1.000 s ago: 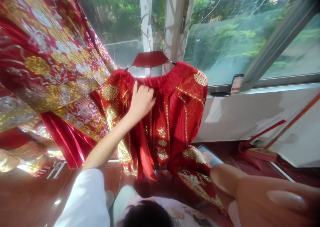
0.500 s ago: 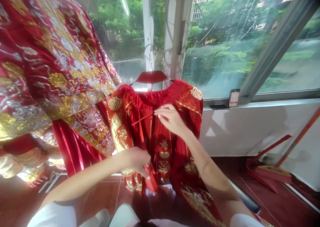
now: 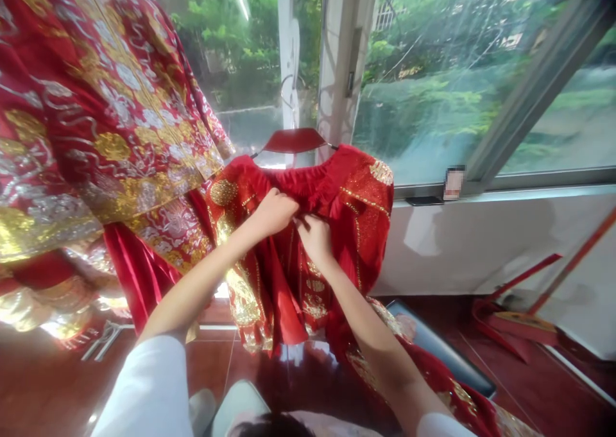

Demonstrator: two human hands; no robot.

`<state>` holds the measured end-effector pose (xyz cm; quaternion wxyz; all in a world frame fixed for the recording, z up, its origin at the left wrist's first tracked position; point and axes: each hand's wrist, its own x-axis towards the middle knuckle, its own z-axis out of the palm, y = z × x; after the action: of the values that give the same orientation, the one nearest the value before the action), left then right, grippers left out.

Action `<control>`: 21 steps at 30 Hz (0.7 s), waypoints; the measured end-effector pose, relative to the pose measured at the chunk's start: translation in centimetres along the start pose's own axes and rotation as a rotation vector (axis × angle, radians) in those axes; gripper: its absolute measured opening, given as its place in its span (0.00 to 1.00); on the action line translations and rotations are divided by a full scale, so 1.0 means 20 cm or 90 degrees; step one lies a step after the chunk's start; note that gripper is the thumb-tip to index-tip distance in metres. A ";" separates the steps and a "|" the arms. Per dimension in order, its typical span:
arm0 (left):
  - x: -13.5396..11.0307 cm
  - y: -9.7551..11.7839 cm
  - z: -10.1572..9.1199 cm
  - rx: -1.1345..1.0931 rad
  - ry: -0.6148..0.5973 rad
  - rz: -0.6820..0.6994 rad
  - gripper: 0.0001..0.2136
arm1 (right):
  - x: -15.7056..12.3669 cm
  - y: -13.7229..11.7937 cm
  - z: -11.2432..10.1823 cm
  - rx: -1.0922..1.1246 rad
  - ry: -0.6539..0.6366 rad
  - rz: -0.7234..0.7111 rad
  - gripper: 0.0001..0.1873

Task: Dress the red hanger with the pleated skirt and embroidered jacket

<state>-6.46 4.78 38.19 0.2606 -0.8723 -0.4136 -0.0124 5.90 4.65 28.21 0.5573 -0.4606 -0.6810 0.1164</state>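
A red skirt (image 3: 356, 231) with gold embroidery hangs from a red hanger (image 3: 294, 140) in front of the window. My left hand (image 3: 273, 211) is closed on the gathered red waistband just left of centre. Right beside it, my right hand (image 3: 315, 237) is also closed on the fabric below the waistband, almost touching the left hand. What the fingers pinch is hidden by the knuckles, likely a thin red tie. The skirt's lower folds drape down to the floor.
A large red and gold brocade robe (image 3: 86, 129) hangs at the left. A white window frame (image 3: 337, 65) and sill (image 3: 505, 193) stand behind. A dark flat case (image 3: 443, 353) lies on the red floor; red poles (image 3: 524, 296) lean at right.
My left hand has risen from the skirt's lower hem to the waistband. My right hand has shifted slightly left and down to meet it.
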 end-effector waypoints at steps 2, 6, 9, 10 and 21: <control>-0.03 -0.02 0.01 -0.039 -0.004 0.016 0.10 | 0.00 0.00 0.01 0.080 0.006 0.036 0.10; -0.07 -0.04 0.00 -0.082 0.021 0.028 0.13 | -0.01 -0.02 0.02 0.350 -0.011 0.157 0.11; -0.10 -0.04 -0.01 -0.111 0.015 0.027 0.14 | -0.02 -0.02 0.00 0.482 -0.026 0.254 0.15; -0.10 -0.04 -0.02 -0.123 0.012 0.024 0.14 | -0.02 -0.02 0.00 0.500 -0.022 0.276 0.17; -0.13 -0.05 -0.03 -0.198 0.006 0.059 0.12 | -0.04 0.02 -0.02 0.325 0.037 0.119 0.12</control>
<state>-8.82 3.17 38.66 0.1250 -0.9202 -0.3647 -0.0682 6.36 4.09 27.55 0.6617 -0.3691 -0.5676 0.3220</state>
